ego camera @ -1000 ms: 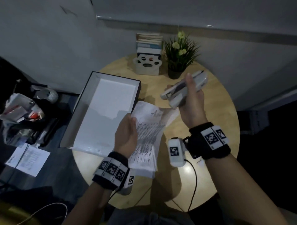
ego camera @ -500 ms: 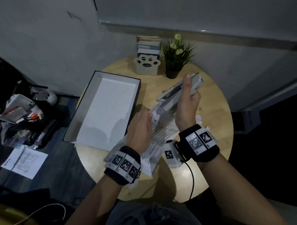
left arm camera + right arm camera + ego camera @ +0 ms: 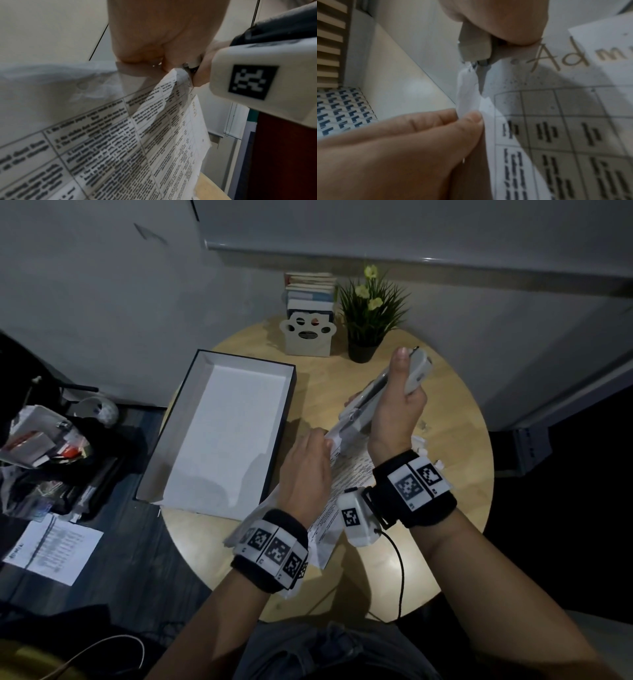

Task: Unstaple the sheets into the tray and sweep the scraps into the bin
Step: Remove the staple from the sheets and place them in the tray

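Observation:
In the head view my left hand pinches the top corner of the stapled printed sheets above the round table. My right hand grips a white stapler, thumb along its top, with the lower end tilted down onto that corner. The right wrist view shows the stapler's metal tongue wedged at the crumpled corner, just above my left fingertips. Left of my hands lies the open tray, lined with white paper. A few torn paper scraps lie on the table behind my right wrist.
A paw-shaped book holder and a potted plant stand at the table's far edge. On the floor to the left are a cluttered bag of rubbish and a loose printed sheet. A cable hangs from my right wrist.
My left hand has carried the sheets from beside the tray rightward, and my right hand has lowered the stapler until its end meets the sheets' top corner.

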